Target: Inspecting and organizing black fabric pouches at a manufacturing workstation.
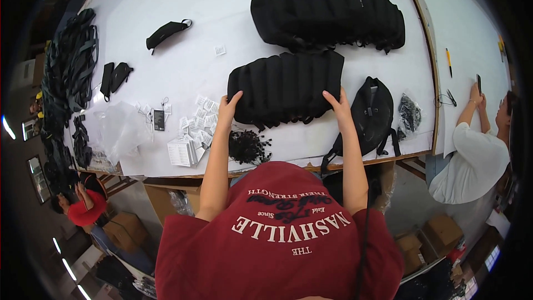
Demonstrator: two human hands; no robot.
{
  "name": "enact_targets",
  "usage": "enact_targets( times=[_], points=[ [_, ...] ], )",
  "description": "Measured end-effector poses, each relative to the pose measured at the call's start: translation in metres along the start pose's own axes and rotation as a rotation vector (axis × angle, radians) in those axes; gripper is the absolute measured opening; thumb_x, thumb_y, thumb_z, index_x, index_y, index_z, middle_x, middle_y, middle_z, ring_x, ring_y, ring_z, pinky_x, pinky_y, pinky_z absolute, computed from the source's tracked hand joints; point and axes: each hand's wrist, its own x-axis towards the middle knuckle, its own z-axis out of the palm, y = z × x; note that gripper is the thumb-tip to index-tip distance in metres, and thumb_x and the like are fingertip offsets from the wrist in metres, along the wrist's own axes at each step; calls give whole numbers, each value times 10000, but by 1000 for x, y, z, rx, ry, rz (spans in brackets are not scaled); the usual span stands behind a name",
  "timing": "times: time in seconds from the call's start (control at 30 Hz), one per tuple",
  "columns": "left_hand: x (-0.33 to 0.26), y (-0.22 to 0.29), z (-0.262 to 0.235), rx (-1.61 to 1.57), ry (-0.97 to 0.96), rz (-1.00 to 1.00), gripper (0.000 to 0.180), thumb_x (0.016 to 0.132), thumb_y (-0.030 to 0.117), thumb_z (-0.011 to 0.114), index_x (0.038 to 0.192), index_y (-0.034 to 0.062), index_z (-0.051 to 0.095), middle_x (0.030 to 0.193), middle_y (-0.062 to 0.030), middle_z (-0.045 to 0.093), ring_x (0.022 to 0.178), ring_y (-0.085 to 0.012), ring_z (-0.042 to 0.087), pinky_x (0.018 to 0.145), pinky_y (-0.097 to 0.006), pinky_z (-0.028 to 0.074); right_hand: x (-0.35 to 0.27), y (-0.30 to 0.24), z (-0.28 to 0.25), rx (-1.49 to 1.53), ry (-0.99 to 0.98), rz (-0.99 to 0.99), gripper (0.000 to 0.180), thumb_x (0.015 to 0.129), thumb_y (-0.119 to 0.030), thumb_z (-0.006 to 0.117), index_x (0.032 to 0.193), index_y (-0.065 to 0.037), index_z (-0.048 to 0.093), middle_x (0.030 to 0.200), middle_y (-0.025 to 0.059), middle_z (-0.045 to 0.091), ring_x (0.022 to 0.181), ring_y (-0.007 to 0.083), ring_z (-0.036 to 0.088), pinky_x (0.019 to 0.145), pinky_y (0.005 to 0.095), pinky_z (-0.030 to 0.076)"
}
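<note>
A row of several black fabric pouches (283, 86), pressed side by side, lies on the white table in front of me. My left hand (229, 106) closes on its left end, thumb on top. At the right end, my right hand (340, 108) grips it the same way. The undersides and most fingertips are hidden. Just behind is a larger row of the same black pouches (327, 14). Near my left forearm sit a tangle of small black cords (247, 145) and a pile of white paper tags (186, 150). A black bag with straps (372, 114) lies beside my right forearm.
Black straps (69, 72) are heaped along the left edge. Loose pouches (166, 34), a clear plastic bag (119, 130) and a bagged black bundle (410, 112) lie on the table (194, 0). A person in white (472, 158) sits right, another in red (88, 208) left.
</note>
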Motion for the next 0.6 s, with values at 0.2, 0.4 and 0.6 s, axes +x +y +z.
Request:
enact_targets(
  times=[0.2, 0.4, 0.6],
  points=[
    [-4, 13, -3, -285, -447, -111, 644, 740, 294, 773, 1207, -67, 516, 1144, -134, 601, 1054, -188, 568, 943, -301, 414, 9, 5, 4, 17, -9, 95, 630, 795, -311, 723, 1283, -16, 457, 1165, 77, 572, 1069, 178, 537, 958, 308, 378],
    [0, 15, -4, -163, -502, -8, 702, 687, 245, 812, 1255, -22, 496, 1198, -127, 578, 1110, -201, 544, 979, -310, 392, -5, 10, 19, 191, -70, 266, 618, 764, -278, 762, 1254, -25, 483, 1133, 76, 579, 1046, 177, 551, 903, 319, 439],
    [-44, 57, 7, -40, -529, 33, 655, 689, 243, 809, 1219, -19, 526, 1146, -114, 610, 1057, -189, 573, 944, -302, 417, -40, 4, -10, 308, 23, 166, 559, 777, -210, 750, 1236, -18, 495, 1124, 71, 583, 1031, 167, 565, 890, 297, 458]
  ],
)
